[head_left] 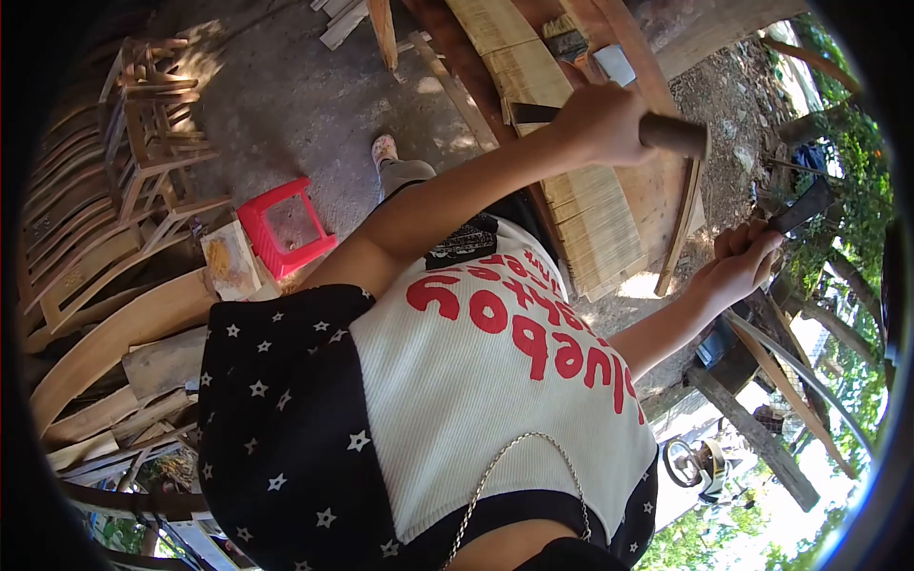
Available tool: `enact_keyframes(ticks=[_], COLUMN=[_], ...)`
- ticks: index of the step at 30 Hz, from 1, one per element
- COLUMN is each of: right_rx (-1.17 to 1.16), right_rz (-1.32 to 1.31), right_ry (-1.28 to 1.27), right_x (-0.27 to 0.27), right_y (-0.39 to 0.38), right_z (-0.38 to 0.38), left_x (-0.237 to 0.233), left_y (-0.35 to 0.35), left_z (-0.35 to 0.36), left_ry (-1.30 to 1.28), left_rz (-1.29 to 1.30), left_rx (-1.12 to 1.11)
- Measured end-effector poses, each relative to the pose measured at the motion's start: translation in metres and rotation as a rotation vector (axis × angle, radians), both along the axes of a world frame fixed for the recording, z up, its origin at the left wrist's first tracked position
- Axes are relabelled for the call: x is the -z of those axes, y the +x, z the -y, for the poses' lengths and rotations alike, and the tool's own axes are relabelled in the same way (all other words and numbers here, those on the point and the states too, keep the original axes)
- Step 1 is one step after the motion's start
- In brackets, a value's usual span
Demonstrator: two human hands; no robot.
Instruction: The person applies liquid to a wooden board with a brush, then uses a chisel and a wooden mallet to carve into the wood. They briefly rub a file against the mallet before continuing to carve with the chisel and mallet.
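My left hand (605, 124) is closed around a chisel-like tool (678, 136). Its round brown handle sticks out on the right, and a dark flat blade shows on the left. Below it lies a pale wooden board (595, 224) with several cuts across it. My right hand (747, 255), out to the right and away from the board, grips a dark flat tool (804, 206) that points up and right. Its handle is hidden by my fingers, so its exact kind cannot be made out.
A brush (566, 43) and a whitish block (614, 65) lie on the workbench (662, 95). At left stand a red plastic stool (286, 228), wooden chair frames (152, 143) and curved wood pieces (124, 333). A grey beam (752, 438) and foliage are at right.
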State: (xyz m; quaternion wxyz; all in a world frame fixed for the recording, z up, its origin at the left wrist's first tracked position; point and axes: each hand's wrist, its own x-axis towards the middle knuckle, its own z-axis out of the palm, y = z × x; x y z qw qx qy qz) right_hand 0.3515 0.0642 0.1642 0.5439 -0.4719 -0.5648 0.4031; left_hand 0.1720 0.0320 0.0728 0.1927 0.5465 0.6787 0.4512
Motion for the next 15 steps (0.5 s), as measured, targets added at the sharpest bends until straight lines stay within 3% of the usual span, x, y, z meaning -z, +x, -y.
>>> enact_keyframes(ticks=[4, 15], right_rx=[0.018, -0.009], right_rz=[0.035, 0.044], right_ry=[0.004, -0.027], right_x=[-0.005, -0.003], right_y=[-0.009, -0.001], right_z=[0.000, -0.003], left_x=[-0.003, 0.011], left_y=[0.009, 0.001], left_z=[-0.003, -0.010], left_ry=[0.086, 0.013], left_rz=[-0.020, -0.023], left_rx=[0.050, 0.060])
